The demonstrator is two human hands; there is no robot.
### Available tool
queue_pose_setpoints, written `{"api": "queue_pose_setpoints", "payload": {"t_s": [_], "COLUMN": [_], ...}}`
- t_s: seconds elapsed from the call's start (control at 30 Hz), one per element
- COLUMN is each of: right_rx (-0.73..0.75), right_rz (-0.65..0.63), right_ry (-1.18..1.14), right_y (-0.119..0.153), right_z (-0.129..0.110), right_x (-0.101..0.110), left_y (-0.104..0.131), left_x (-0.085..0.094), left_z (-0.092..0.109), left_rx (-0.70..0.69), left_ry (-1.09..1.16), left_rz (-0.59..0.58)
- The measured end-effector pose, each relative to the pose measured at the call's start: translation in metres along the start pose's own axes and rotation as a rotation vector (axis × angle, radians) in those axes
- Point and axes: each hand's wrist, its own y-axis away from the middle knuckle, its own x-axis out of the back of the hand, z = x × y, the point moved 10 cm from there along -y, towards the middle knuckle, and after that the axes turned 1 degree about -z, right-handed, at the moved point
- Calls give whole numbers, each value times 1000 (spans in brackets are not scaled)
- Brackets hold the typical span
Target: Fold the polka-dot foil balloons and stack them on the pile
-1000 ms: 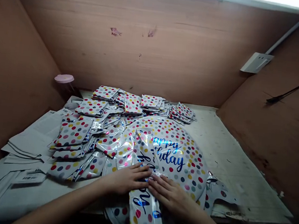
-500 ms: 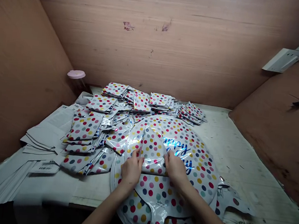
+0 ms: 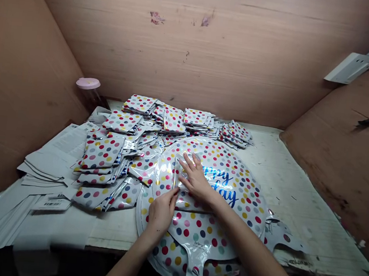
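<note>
A partly folded foil balloon (image 3: pixel 190 235) with coloured dots lies on a stack of round flat balloons (image 3: pixel 248 188) with blue lettering. My left hand (image 3: pixel 162 210) pinches the left edge of the folded part, thumb and fingers together. Spread flat across that folded part is my right hand (image 3: pixel 195 178), its fingers pointing up and left and covering much of it. Below the hands, the balloon's white neck (image 3: pixel 194 271) hangs toward the front edge.
Piles of folded dotted packets (image 3: pixel 102 151) stand at the left and along the back. White paper sheets and cards (image 3: pixel 54 155) lie far left. A jar with a pink lid (image 3: pixel 88 84) is in the back left corner. A switch plate (image 3: pixel 352 68) is on the right wall.
My right hand has moved left from the folded part's right edge and now lies flat with fingers spread. My left hand still pinches the left edge. The view has shifted slightly.
</note>
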Motion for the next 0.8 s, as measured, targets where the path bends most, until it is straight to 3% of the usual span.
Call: {"api": "queue_pose_setpoints", "payload": {"t_s": [0.1, 0.17, 0.27, 0.33, 0.4, 0.47, 0.53, 0.63, 0.8], "right_rx": [292, 344, 376, 409, 415, 397, 382, 359, 380], "right_rz": [-4, 35, 151, 227, 266, 184, -5, -170, -78], "right_ry": [55, 206, 362, 330, 230, 94, -45, -180, -345], "right_y": [59, 87, 106, 116, 129, 142, 156, 173, 174], "right_z": [-38, -49, -62, -73, -82, -85, -84, -72, -53], "right_x": [7, 4, 1, 7, 20, 27, 22, 12, 4], "left_y": [0, 2, 9, 15, 25, 41, 51, 54, 59], "left_x": [-4, -7, 0, 12, 15, 6, -1, 1, 12], "left_z": [-2, 1, 9, 18, 32, 41, 40, 33, 27], "left_rx": [11, -29, -146, -302, -563, -832, -963, -957, -855], "left_ry": [37, 71, 19, -92, -180, -198, -158, -49, 93], "left_rz": [-20, -49, -43, 15, 4, -112, -193, -152, -54]}}
